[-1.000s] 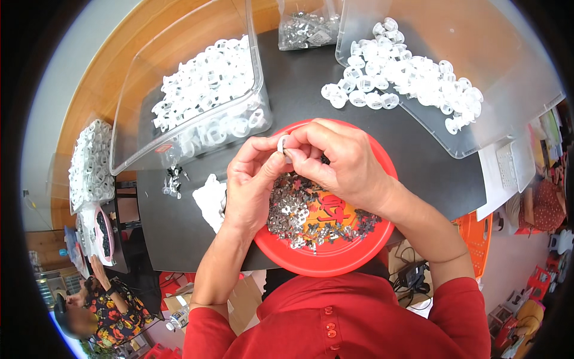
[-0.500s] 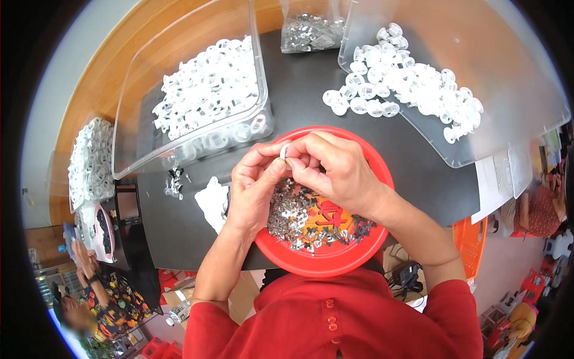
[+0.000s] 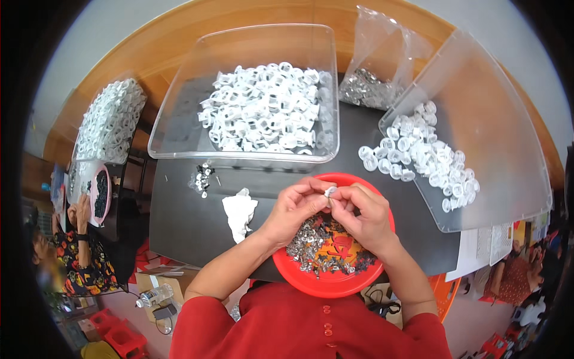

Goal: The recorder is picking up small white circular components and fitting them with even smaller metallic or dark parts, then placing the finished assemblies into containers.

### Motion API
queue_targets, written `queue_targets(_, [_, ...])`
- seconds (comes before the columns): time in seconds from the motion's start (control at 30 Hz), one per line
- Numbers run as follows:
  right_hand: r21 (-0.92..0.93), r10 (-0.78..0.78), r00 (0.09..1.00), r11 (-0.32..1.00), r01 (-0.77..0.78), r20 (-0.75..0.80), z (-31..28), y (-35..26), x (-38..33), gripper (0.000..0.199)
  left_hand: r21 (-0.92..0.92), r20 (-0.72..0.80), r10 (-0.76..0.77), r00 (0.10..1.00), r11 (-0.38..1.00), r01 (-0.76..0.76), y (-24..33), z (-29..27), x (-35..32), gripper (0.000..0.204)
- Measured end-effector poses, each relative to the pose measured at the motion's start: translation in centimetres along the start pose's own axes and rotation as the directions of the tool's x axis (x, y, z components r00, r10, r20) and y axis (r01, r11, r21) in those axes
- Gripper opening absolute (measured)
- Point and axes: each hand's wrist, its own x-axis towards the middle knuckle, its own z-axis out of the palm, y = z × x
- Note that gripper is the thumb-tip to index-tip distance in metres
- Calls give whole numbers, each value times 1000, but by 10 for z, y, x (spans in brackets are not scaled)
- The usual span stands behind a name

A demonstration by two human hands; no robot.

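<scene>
With both the left hand and right hand pinching the small white cap, press squarely above the red bowl so dropped metal pieces land inside.

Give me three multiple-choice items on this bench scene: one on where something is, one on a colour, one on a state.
1. Where do the small metal pieces lie?
A. in the round bowl
B. in the left clear bin
C. on the floor

2. What colour is the round bowl?
A. blue
B. red
C. white

3. How is the small white part held?
A. loose on the table
B. in the left hand alone
C. pinched between both hands

Answers: 1 A, they are heaped in the bowl under the hands. 2 B, its rim is red. 3 C, the left hand and right hand meet at it with their fingertips.
</scene>
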Motion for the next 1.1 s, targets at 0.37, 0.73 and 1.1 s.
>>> queue_targets(0.37, [147, 499, 863, 850, -506, 81, -29, -16, 9, 9, -12, 135, -3, 991, 1000, 4, -2, 11, -2, 56])
queue_targets(0.73, [242, 185, 977, 948, -205, 103, -22, -103, 126, 17, 40, 103, -18, 995, 999, 14, 3, 5, 0, 48])
queue_targets(1.1, [299, 201, 978, 938, -176, -53, -34, -61, 121, 17, 29, 82, -98, 992, 995, 95, 10, 3, 1, 45])
